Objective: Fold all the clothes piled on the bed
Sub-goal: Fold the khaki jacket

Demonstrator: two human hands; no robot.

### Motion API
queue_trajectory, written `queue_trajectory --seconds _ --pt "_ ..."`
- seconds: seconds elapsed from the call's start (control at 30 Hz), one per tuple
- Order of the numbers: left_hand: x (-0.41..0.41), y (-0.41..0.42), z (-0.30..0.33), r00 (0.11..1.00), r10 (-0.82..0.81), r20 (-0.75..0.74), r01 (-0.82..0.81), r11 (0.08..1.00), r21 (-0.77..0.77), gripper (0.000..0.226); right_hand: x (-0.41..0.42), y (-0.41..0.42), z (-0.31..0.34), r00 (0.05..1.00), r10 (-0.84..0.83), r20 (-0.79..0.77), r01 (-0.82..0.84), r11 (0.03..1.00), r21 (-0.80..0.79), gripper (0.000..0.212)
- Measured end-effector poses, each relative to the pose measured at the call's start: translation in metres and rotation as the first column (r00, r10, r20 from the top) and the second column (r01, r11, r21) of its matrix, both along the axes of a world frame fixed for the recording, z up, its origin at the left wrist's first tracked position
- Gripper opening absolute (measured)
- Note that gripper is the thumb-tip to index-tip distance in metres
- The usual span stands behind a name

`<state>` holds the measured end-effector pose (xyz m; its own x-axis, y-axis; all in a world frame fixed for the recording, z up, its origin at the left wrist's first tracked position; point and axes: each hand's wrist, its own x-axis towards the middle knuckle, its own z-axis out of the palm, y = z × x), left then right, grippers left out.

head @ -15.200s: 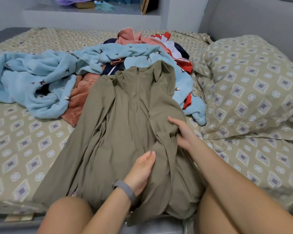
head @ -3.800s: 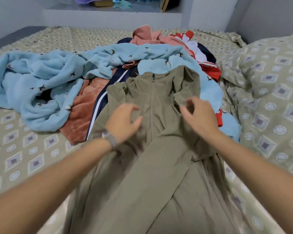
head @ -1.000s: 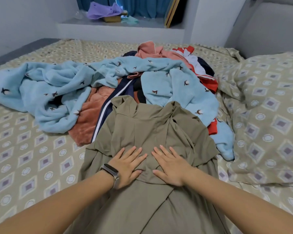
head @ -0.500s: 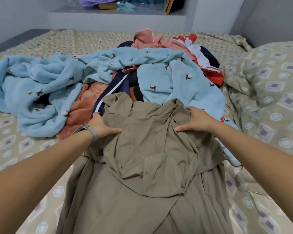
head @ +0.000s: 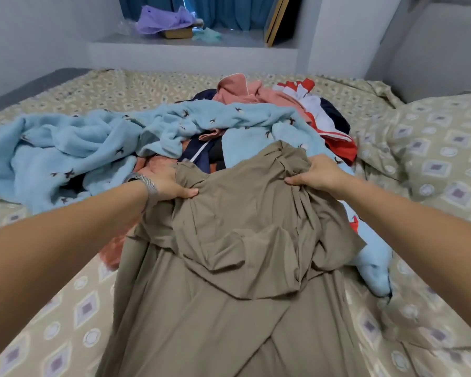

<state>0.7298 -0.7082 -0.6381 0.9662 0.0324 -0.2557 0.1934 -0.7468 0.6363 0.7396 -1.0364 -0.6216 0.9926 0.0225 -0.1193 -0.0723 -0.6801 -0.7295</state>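
The left hand (head: 165, 183) grips the upper left edge of an olive-brown garment (head: 237, 257); its thumb lies across the top of the cloth and its fingers (head: 158, 167) are partly tucked behind the fold. The right hand (head: 317, 174) pinches the upper right edge of the same garment, thumb in front and fingers (head: 310, 162) curled over the bunched cloth. A grey woven band (head: 150, 187) sits on the left wrist. Between the two hands the top of the garment is lifted and folded back toward the person, with loose creases across its middle, while its lower part lies flat on the bed (head: 52, 317), running down to the bottom edge of the view.

Just behind the garment lies the pile: a light blue fleece piece (head: 74, 148) with small dark marks spreads far to the left and passes under the garment's right side. A rust-orange cloth (head: 112, 254) shows beside the garment's left edge. Dark navy clothing with a white stripe (head: 199, 156) sits in the pile's middle, a pink garment (head: 239, 91) behind it, and a red, white and navy piece (head: 329, 123) to the right. A patterned pillow (head: 441, 148) lies at the right. On a ledge (head: 191, 49) beyond the bed rests a purple cloth (head: 161, 21)
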Motion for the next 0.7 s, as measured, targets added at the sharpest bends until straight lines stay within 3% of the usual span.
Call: queue_trajectory --seconds 0.07,0.2,0.3,0.47,0.53,0.57,0.63,0.67,0.7 --pt "0.015 -0.009 0.03 0.993 0.03 0.118 -0.023 0.998 -0.066 0.038 0.012 -0.004 0.028 0.994 -0.038 0.106 0.037 0.999 0.012 0.032" --pt "0.042 -0.021 0.088 0.917 0.201 0.346 -0.092 0.948 -0.305 0.041 0.03 -0.007 0.082 0.933 -0.104 0.344 0.06 0.989 0.137 0.037" --pt "0.043 -0.016 0.096 0.902 0.216 0.374 -0.059 0.92 -0.389 0.046 0.028 -0.005 0.094 0.9 -0.097 0.424 -0.032 0.958 0.286 0.038" --pt "0.007 0.005 0.041 0.947 0.019 0.319 0.083 0.95 -0.302 0.054 0.0 -0.014 0.041 0.922 0.025 0.386 -0.077 0.99 0.119 0.026" --pt "-0.013 0.013 0.017 0.94 -0.11 0.324 0.178 0.966 -0.188 0.056 -0.016 -0.015 0.016 0.917 0.071 0.393 -0.104 0.993 0.063 0.011" --pt "-0.022 0.018 0.006 0.922 -0.174 0.347 0.234 0.962 -0.139 0.056 -0.027 -0.014 0.007 0.913 0.078 0.4 -0.097 0.995 0.027 0.016" --pt "-0.036 0.033 -0.015 0.897 -0.229 0.378 0.275 0.959 -0.07 0.039 -0.052 -0.008 -0.013 0.89 0.141 0.434 -0.11 0.989 -0.097 0.028" --pt "-0.042 0.044 -0.025 0.898 -0.228 0.377 0.247 0.969 -0.004 0.023 -0.068 -0.003 -0.019 0.855 0.214 0.473 -0.156 0.975 -0.159 0.025" --pt "-0.047 0.055 -0.036 0.891 -0.209 0.402 0.207 0.977 0.048 0.024 -0.085 0.001 -0.023 0.797 0.321 0.511 -0.245 0.946 -0.213 0.018"
